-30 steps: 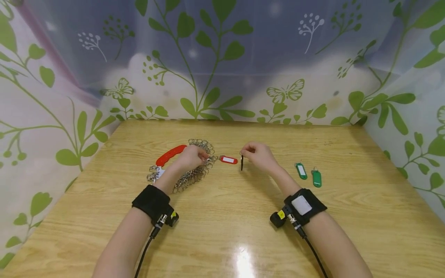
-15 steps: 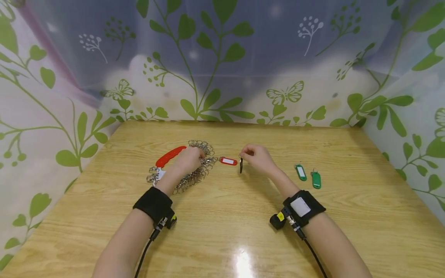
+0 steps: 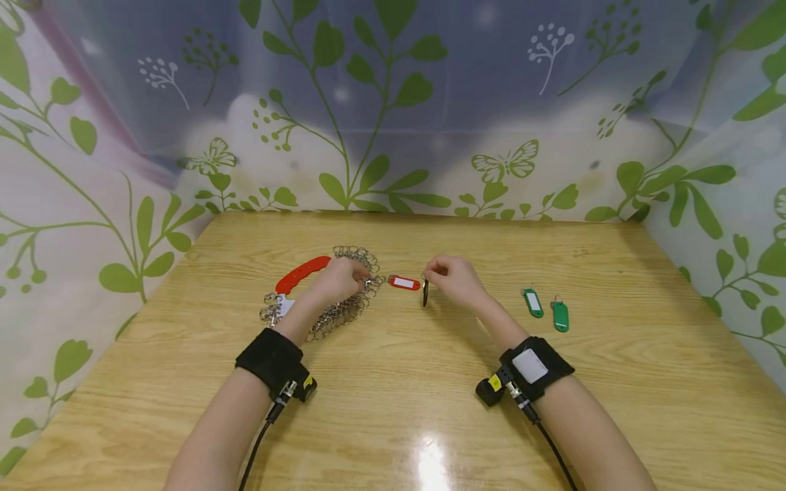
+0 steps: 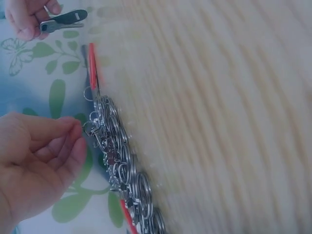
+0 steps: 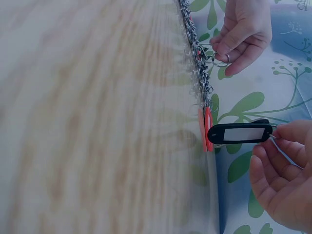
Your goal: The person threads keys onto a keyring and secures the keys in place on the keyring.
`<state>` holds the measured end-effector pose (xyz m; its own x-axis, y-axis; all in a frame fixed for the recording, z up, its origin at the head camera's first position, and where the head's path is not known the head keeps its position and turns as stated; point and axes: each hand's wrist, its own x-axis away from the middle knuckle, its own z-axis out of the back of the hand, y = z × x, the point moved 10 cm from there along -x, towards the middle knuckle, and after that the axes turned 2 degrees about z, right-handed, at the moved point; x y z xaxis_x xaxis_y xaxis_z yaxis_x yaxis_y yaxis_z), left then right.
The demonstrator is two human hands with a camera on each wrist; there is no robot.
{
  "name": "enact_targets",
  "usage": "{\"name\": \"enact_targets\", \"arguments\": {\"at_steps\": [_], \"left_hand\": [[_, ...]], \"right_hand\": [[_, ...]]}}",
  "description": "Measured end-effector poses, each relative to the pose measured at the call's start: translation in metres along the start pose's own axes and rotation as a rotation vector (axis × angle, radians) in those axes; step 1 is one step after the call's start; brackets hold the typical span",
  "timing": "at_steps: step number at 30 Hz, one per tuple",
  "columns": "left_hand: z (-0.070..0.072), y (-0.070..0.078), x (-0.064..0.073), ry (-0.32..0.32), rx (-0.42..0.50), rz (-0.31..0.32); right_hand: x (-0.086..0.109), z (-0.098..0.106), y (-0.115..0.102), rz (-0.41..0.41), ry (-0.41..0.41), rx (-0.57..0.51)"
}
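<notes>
Pinched between thumb and fingertips of the left hand [image 3: 334, 281], centre left of the head view: a small metal ring [image 4: 88, 128], at the edge of a cluster of silver rings [image 3: 341, 315] on a wood-grain counter [image 3: 393, 402]. Beside that hand, toward the left of the frame: a curved red handle [image 3: 303, 274]. Gripped by its ring in the fingertips of the right hand [image 3: 456, 279], just right of centre: a black key tag [image 5: 240, 134], hanging nearly edge-on in the head view, with a silver key [image 4: 64, 26] alongside. Lying between both hands: a red tag [image 3: 404, 282] with a white label. Near each other, right of centre: two green tags [image 3: 533, 303]. Across the top: a leaf-patterned backdrop [image 3: 393, 102].
</notes>
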<state>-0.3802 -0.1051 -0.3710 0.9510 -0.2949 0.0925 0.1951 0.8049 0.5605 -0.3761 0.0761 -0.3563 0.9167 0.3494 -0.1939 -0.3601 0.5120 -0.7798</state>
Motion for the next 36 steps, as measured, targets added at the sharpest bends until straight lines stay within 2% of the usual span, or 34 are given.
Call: {"name": "enact_targets", "arguments": {"at_steps": [6, 12, 22, 30, 36], "left_hand": [[-0.001, -0.0004, 0.0002, -0.01, -0.017, -0.004], [0.0027, -0.0019, 0.0003, 0.032, -0.098, -0.005], [0.0056, -0.0027, 0.0015, 0.078, -0.161, -0.017], [0.0042, -0.0034, -0.0019, 0.071, -0.192, -0.025], [0.0063, -0.0007, -0.0019, 0.097, -0.194, -0.042]], "right_hand": [[-0.0002, -0.0011, 0.002, 0.0, 0.006, 0.014], [0.0002, -0.0007, 0.0025, -0.015, 0.005, 0.018], [0.0017, -0.0013, 0.0007, -0.003, 0.009, 0.032], [0.0017, -0.0008, 0.0, 0.006, 0.014, 0.04], [0.0021, -0.0016, -0.0005, 0.002, 0.011, 0.049]]}}
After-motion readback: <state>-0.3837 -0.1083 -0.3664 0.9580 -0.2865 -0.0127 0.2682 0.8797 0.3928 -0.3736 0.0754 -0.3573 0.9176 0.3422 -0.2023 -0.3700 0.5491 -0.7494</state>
